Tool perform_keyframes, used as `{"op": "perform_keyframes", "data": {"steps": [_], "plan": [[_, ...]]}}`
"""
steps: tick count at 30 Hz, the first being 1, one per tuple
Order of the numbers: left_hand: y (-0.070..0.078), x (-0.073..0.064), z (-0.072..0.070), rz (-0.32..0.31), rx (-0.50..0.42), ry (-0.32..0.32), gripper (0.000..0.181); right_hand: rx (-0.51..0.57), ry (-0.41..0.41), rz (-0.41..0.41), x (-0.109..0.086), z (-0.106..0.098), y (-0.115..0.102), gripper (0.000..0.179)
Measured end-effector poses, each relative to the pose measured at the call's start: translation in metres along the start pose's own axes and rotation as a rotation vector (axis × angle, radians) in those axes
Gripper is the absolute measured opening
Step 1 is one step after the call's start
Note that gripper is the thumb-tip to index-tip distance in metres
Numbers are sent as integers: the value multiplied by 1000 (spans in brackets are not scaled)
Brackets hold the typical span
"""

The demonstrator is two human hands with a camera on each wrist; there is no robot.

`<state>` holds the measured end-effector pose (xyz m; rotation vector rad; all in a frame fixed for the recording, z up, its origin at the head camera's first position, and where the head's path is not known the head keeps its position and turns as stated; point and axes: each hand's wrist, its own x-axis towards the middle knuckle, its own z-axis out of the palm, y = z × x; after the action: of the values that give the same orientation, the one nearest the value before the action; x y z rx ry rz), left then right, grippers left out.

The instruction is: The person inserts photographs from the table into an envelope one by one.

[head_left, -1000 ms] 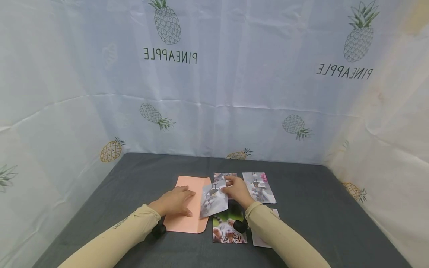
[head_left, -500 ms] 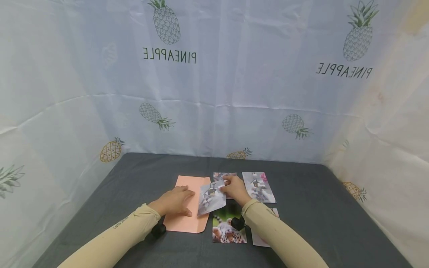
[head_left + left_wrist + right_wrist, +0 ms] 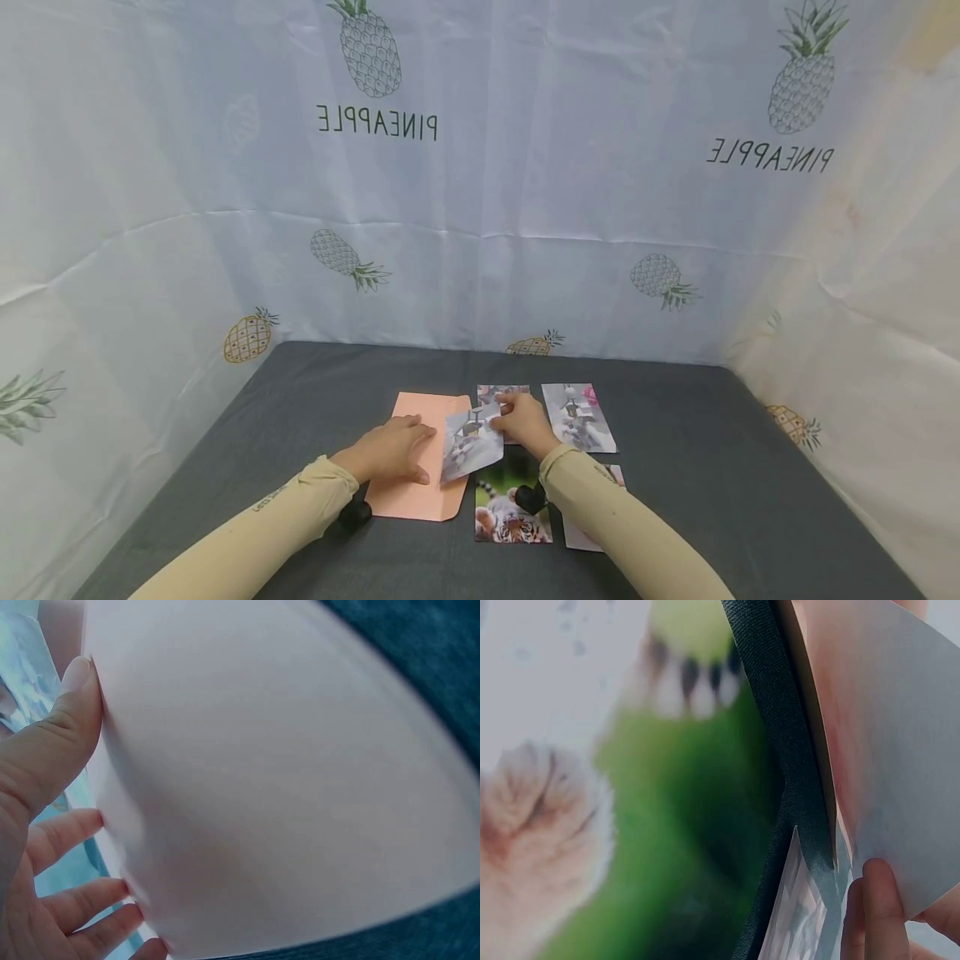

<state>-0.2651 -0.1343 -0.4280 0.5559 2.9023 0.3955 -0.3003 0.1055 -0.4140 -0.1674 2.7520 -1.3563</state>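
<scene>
A salmon-pink envelope (image 3: pixel 420 502) lies on the table in the head view. My left hand (image 3: pixel 386 450) rests on it with fingers spread; in the left wrist view the thumb (image 3: pixel 64 720) and fingertips touch its pale surface. Over the envelope's right side, a photo print (image 3: pixel 471 443) with a grey-white scene is held tilted. My right hand (image 3: pixel 527 423) pinches it by its right edge. From behind, in the right wrist view, the print's plain white back (image 3: pixel 907 750) shows against the fingers (image 3: pixel 885 907), with the envelope's edge close beside it.
A tiger photo (image 3: pixel 513 521) lies right of the envelope. Behind the right hand is another photo (image 3: pixel 491 392), partly covered. One more print (image 3: pixel 579 421) lies farther right, and a pale one (image 3: pixel 581 537) shows partly under the right sleeve. A pineapple-print curtain (image 3: pixel 480 183) surrounds the dark table (image 3: pixel 675 467).
The right hand has moved slightly left with the photo print, which now overlaps more of the envelope. The left hand has stayed in place.
</scene>
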Motion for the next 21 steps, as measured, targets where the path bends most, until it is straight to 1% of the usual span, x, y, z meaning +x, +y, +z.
{"op": "perform_keyframes", "data": {"steps": [9,12,15,19,21], "plan": [[-1,1,1,2,-5,2,75,-8,0,-3,1,0,-1,53],[-1,1,0,2,-9,-1,76,-15,-5,-26,2,0,-1,53],[-2,1,0,3,-12,-3,76,17,-23,-28,2,2,-1,52],[-2,1,1,10,-9,-3,76,93,-65,-18,3,6,1,52],[-3,1,1,14,-7,-3,76,114,-85,-25,3,7,2,52]]}}
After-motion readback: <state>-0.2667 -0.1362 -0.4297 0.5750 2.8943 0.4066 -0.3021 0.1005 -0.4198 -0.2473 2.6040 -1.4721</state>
